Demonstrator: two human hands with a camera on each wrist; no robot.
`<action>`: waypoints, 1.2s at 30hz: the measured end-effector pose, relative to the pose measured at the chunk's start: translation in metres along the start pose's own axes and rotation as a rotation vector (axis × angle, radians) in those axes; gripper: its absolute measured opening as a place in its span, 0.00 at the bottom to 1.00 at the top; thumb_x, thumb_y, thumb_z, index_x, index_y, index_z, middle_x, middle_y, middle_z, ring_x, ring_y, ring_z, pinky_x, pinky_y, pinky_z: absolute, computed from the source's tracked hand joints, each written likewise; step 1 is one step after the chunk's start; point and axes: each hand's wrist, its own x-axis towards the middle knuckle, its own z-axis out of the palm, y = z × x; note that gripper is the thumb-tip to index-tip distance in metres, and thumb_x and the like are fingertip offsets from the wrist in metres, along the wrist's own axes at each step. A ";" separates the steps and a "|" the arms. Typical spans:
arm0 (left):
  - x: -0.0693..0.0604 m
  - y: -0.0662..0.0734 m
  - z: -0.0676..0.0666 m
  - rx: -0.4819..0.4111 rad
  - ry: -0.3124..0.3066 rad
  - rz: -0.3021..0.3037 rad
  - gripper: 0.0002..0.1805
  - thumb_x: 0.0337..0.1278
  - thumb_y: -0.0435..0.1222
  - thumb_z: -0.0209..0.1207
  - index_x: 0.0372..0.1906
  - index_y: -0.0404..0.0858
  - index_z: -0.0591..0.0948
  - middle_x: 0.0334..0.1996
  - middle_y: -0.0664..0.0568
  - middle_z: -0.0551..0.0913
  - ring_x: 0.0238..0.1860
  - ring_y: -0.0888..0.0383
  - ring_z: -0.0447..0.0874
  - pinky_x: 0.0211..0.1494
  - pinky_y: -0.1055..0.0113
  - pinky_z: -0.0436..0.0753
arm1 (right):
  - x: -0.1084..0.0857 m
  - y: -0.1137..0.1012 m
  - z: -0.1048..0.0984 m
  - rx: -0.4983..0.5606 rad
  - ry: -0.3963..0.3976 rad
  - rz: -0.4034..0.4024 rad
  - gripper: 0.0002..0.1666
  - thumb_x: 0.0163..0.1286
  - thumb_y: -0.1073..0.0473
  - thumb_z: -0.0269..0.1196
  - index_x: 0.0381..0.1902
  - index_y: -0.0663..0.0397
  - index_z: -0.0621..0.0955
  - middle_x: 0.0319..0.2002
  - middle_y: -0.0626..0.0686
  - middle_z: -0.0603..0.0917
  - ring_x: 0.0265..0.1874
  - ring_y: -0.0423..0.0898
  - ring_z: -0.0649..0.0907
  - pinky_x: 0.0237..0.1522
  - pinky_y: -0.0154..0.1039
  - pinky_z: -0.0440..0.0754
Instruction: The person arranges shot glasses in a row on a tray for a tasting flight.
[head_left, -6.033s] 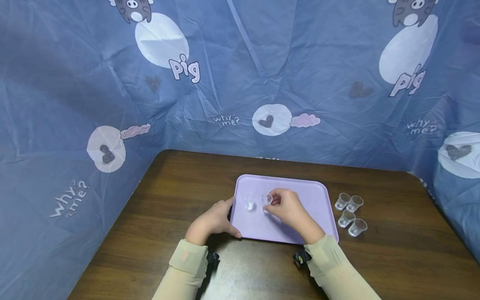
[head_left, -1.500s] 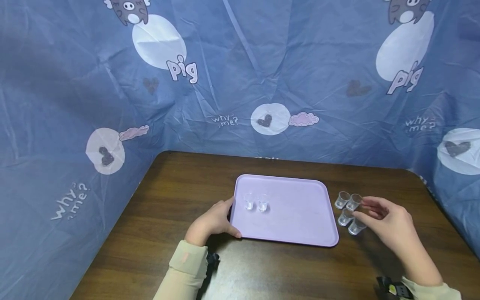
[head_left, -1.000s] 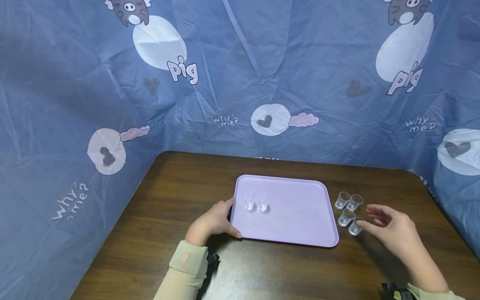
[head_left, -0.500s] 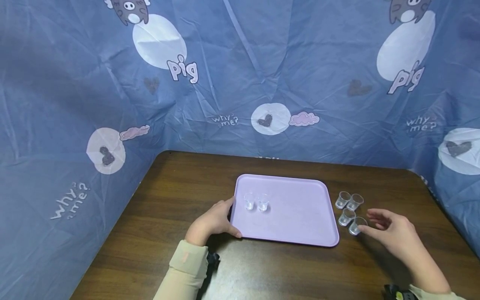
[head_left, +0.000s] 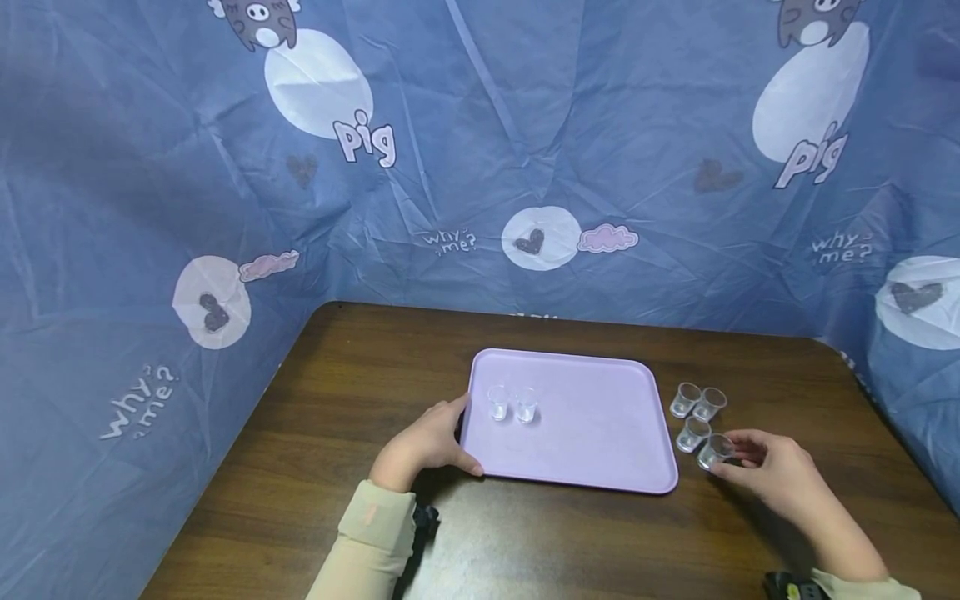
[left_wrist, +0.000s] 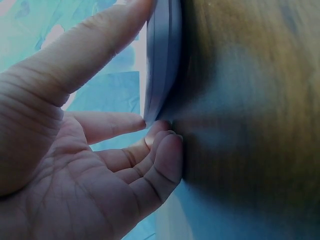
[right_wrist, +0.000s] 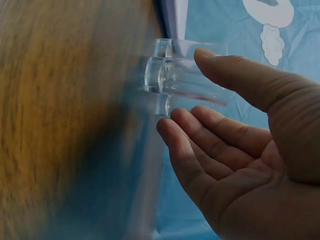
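A lilac tray [head_left: 573,425] lies on the table with two small clear cups [head_left: 498,403] [head_left: 527,406] upright on its left part. The left hand [head_left: 427,437] holds the tray's near-left corner, thumb on the front edge and index finger at the left side; in the left wrist view its fingertips meet the tray rim [left_wrist: 162,60]. Right of the tray stand several clear cups [head_left: 686,401] close together. The right hand [head_left: 783,475] is at the nearest one [head_left: 715,452], thumb and fingers spread on either side. In the right wrist view a gap shows between the fingers and this cup [right_wrist: 160,75].
The brown wooden table [head_left: 360,358] extends around the tray. Blue patterned cloth [head_left: 420,200] hangs behind the table and at its sides. Black devices are strapped at both wrists, the right one [head_left: 793,587] near the bottom edge of the head view.
Since the oldest frame, the right hand has let go of the second cup on the tray and moved to the cups at the right. Lately it has closed in around the nearest. The left hand stays.
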 end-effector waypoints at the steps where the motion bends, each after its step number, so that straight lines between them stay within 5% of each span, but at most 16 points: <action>1: 0.000 0.000 0.000 -0.001 0.000 0.000 0.65 0.25 0.39 0.87 0.76 0.33 0.64 0.56 0.35 0.77 0.58 0.42 0.73 0.63 0.47 0.72 | 0.000 0.000 0.001 -0.006 -0.001 0.002 0.35 0.57 0.51 0.79 0.50 0.74 0.82 0.43 0.65 0.87 0.39 0.58 0.86 0.37 0.48 0.84; 36: -0.002 0.002 -0.001 -0.005 -0.007 -0.023 0.65 0.27 0.40 0.87 0.77 0.33 0.63 0.60 0.34 0.76 0.62 0.41 0.72 0.64 0.46 0.72 | 0.003 0.003 0.004 0.009 -0.007 0.001 0.24 0.57 0.53 0.79 0.43 0.65 0.87 0.36 0.56 0.88 0.34 0.48 0.86 0.33 0.37 0.80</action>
